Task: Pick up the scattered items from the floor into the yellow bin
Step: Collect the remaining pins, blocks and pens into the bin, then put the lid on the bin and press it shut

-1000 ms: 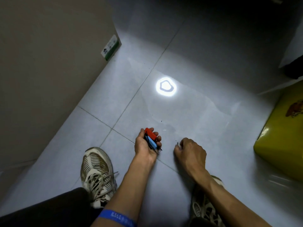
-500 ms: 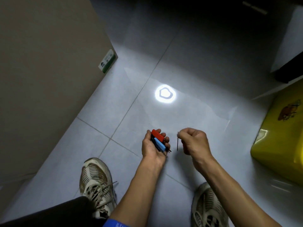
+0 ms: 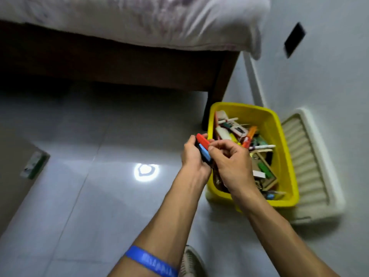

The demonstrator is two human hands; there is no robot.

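Grey floor tiles point(image 3: 83, 196) carry the yellow bin point(image 3: 279, 124); left hand point(image 3: 192, 156) grips red-and-blue pieces point(image 3: 202, 145), right hand point(image 3: 232, 162) pinching unclear.

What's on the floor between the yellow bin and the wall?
In the head view, a white ribbed lid-like tray lies flat there, beside the yellow bin and near the wall.

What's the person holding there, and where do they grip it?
The left hand grips a red and blue bundle around its middle. The right hand is curled beside it; what it pinches cannot be told.
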